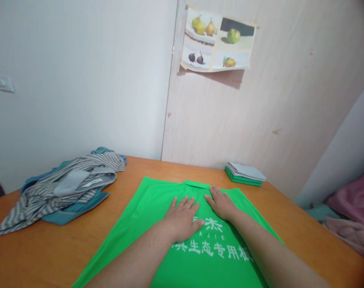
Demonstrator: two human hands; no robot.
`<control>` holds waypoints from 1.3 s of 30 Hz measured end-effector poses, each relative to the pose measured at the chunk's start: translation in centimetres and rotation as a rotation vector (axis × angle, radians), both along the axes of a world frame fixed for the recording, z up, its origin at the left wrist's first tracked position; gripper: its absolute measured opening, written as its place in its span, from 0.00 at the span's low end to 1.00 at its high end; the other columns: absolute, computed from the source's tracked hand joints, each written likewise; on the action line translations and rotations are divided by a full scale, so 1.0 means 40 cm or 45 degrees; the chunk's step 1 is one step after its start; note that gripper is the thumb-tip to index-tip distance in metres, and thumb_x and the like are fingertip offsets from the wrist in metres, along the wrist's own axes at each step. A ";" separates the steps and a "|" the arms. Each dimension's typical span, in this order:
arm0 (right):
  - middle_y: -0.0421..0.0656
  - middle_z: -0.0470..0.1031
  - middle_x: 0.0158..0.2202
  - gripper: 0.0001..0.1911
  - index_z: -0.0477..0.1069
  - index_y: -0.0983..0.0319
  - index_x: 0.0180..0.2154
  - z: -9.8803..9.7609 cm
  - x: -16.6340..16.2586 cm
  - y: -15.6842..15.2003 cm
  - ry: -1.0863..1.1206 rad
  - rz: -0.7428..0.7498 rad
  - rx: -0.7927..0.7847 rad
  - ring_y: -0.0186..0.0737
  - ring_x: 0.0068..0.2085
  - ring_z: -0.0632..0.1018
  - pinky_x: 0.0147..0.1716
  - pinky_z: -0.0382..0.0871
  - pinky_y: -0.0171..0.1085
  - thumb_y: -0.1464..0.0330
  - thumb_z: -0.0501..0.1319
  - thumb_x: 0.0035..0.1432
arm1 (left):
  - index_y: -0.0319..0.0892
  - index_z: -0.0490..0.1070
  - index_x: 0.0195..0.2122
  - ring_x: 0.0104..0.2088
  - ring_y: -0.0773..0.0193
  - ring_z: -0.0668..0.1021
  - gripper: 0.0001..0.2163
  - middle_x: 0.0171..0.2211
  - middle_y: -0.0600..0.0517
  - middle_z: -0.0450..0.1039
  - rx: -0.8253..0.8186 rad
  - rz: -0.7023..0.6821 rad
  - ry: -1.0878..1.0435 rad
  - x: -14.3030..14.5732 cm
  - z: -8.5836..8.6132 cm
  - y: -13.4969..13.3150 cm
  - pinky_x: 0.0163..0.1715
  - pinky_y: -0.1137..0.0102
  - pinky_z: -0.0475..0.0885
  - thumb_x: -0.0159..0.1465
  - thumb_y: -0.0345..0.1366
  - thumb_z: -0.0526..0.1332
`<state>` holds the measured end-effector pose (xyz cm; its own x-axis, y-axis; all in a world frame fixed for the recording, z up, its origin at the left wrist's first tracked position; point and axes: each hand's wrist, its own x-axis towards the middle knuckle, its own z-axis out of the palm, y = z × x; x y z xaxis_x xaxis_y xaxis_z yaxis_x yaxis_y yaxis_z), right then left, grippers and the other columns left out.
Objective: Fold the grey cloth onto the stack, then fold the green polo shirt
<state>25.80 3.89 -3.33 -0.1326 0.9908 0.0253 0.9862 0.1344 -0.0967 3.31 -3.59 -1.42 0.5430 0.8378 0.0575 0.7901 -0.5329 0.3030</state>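
Observation:
A bright green shirt (pixel 157 212) with white printed lettering lies spread on the orange-brown table, its collar (pixel 196 184) at the far edge. My left hand (pixel 182 220) rests flat on the cloth left of the lettering, fingers apart and pointing away from me. Further up, my right hand (pixel 220 203) is pressed palm down just below the collar, fingers also spread. Neither hand grips the fabric. Parts of the lettering are hidden under my left hand and right forearm.
On the left of the table (pixel 133 166) lies a loose heap of striped, grey and blue clothes (pixel 76 184). A small folded stack of grey and green cloth (pixel 244 174) sits at the back right. Pink fabric (pixel 354 198) is beyond the right edge. A wall stands behind.

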 end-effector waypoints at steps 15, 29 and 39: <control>0.52 0.47 0.71 0.36 0.49 0.69 0.69 0.078 -0.114 0.052 0.030 0.159 0.100 0.48 0.71 0.49 0.67 0.45 0.50 0.53 0.41 0.69 | 0.44 0.67 0.58 0.61 0.51 0.69 0.20 0.60 0.44 0.68 0.098 0.155 -0.206 -0.010 0.008 0.028 0.61 0.53 0.61 0.70 0.44 0.49; 0.46 0.45 0.72 0.39 0.44 0.61 0.71 0.017 -0.220 0.041 0.002 0.258 -0.060 0.47 0.71 0.46 0.68 0.38 0.50 0.46 0.38 0.68 | 0.43 0.68 0.56 0.60 0.48 0.68 0.19 0.59 0.42 0.69 0.240 0.664 -0.103 -0.046 0.019 0.045 0.62 0.47 0.56 0.69 0.39 0.47; 0.45 0.43 0.73 0.39 0.43 0.56 0.71 0.027 -0.222 0.029 0.000 0.262 -0.057 0.47 0.71 0.47 0.67 0.38 0.51 0.44 0.37 0.67 | 0.39 0.64 0.62 0.68 0.42 0.56 0.29 0.68 0.38 0.55 0.063 0.690 0.028 -0.059 0.009 0.051 0.63 0.39 0.47 0.66 0.52 0.48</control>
